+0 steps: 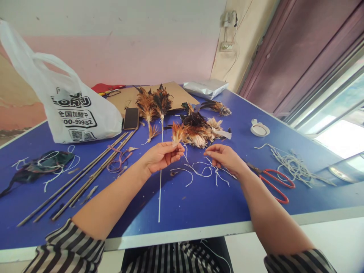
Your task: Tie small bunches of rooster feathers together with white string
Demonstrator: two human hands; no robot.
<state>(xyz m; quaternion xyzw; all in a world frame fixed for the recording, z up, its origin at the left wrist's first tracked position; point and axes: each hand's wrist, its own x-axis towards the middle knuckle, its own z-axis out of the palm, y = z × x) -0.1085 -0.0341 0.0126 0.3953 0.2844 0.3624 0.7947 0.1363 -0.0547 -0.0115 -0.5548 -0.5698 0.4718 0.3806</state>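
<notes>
My left hand [160, 155] pinches the quill end of a small orange-and-white feather bundle [176, 133] above the blue table [199, 204]. A white string [186, 151] hangs from the bundle. My right hand [223, 156] rests just to the right, its fingers pinched on the end of a white string among several short string pieces [204, 170] on the table. A pile of brown, black and white feathers [199, 129] lies just beyond both hands.
Red-handled scissors [273, 182] lie right of my right hand, near a tangle of white cord [292, 165] and a white round lid [259, 129]. Thin sticks [85, 176], a phone [131, 118], a white plastic bag [74, 110] and cardboard [159, 94] sit on the left and at the back.
</notes>
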